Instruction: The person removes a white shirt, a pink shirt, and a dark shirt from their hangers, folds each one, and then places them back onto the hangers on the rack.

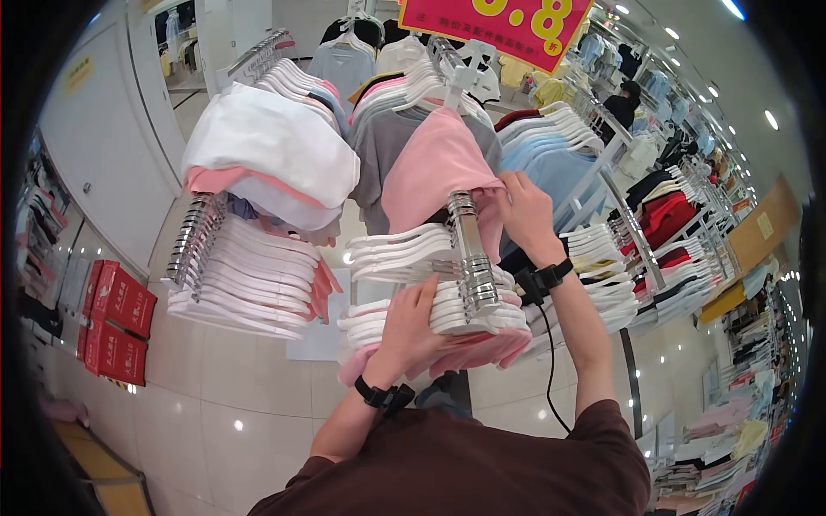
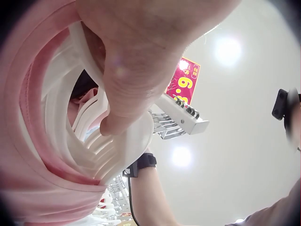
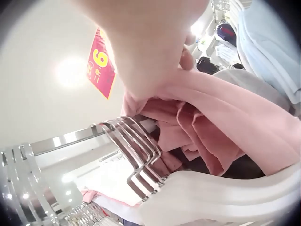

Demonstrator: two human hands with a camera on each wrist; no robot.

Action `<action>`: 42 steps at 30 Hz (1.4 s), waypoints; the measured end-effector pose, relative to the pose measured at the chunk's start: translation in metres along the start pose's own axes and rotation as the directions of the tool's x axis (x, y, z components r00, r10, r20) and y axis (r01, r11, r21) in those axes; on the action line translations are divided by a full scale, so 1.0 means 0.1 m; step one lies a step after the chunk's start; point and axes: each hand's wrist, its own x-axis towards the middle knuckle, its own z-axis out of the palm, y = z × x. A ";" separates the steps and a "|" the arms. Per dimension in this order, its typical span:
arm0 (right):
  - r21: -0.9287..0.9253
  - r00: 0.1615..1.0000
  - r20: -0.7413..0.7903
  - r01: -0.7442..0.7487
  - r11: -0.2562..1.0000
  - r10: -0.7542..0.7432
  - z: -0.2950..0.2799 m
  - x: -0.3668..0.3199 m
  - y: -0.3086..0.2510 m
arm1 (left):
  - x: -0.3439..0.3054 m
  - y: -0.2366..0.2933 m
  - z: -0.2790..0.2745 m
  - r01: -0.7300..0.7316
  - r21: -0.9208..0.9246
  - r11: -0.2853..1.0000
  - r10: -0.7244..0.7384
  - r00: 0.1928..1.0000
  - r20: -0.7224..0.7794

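A pink garment (image 1: 434, 172) lies draped over the rail, in front of grey tops. My right hand (image 1: 527, 217) pinches its right edge between thumb and fingers; in the right wrist view the pink cloth (image 3: 235, 113) hangs in folds below that hand. Nearer to me, my left hand (image 1: 409, 328) grips white hangers (image 1: 463, 316) that carry pink clothes (image 1: 508, 346). Its thumb presses on a white hanger (image 2: 138, 134) in the left wrist view, while the other fingers are mostly hidden there. Metal hooks (image 3: 136, 150) line the rail beside the right hand.
To the left, a folded white garment (image 1: 271, 142) lies over another rack above a row of white hangers (image 1: 245, 275). Light-blue tops (image 1: 551, 159) hang at the right. A red sale sign (image 1: 508, 26) stands above the rail. Red boxes (image 1: 120, 322) sit on the floor at left.
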 end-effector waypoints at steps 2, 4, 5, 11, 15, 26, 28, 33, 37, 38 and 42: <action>-0.103 0.998 0.023 0.061 0.993 -0.059 -0.03 0.09 0.08 | -0.01 0.00 0.00 0.005 -0.002 1.000 -0.005 1.000 -0.003; -0.103 0.998 0.003 0.062 0.993 -0.062 -0.07 0.23 0.13 | -0.01 -0.01 0.01 -0.036 0.015 0.999 0.036 0.999 -0.032; -0.102 0.998 -0.020 0.060 0.993 -0.063 -0.11 0.33 0.13 | 0.00 0.00 0.00 -0.039 0.017 0.999 0.040 0.999 -0.032; -0.022 0.998 -0.043 -0.054 0.998 0.053 -0.46 0.94 -0.09 | -0.02 -0.02 0.03 -0.029 0.002 1.000 0.029 0.999 -0.036; 0.177 0.989 -0.146 0.021 0.984 0.005 -0.52 1.29 -0.02 | -0.02 -0.01 0.02 -0.030 -0.005 1.000 0.030 0.999 -0.030; 0.003 0.999 0.016 0.051 0.999 -0.051 -0.79 1.49 -0.24 | 0.32 -0.40 -0.65 0.101 -0.648 0.755 -0.006 0.989 0.147; 0.098 0.999 -0.026 0.024 0.995 -0.021 -0.78 1.50 -0.32 | 0.78 -0.27 -0.90 0.016 -0.473 0.881 -0.039 0.998 -0.040; 0.380 0.999 0.038 -0.023 0.925 0.009 -0.82 1.45 -0.56 | 1.73 0.12 -0.78 -0.231 -0.148 0.962 0.153 0.900 -0.409; 0.619 0.959 0.283 -0.190 0.762 0.009 -0.90 1.22 -0.52 | 2.00 -0.25 -0.59 -0.125 -0.110 0.986 0.071 0.914 -0.400; 0.695 0.939 0.344 -0.251 0.673 -0.006 -0.93 1.18 -0.46 | 2.05 -0.29 -0.66 -0.129 -0.106 0.986 0.077 0.915 -0.396; 0.632 0.808 0.589 -0.439 0.638 -0.028 -0.99 1.18 -0.05 | 2.31 -0.40 -1.13 -0.183 -0.552 0.813 -0.167 0.835 -0.524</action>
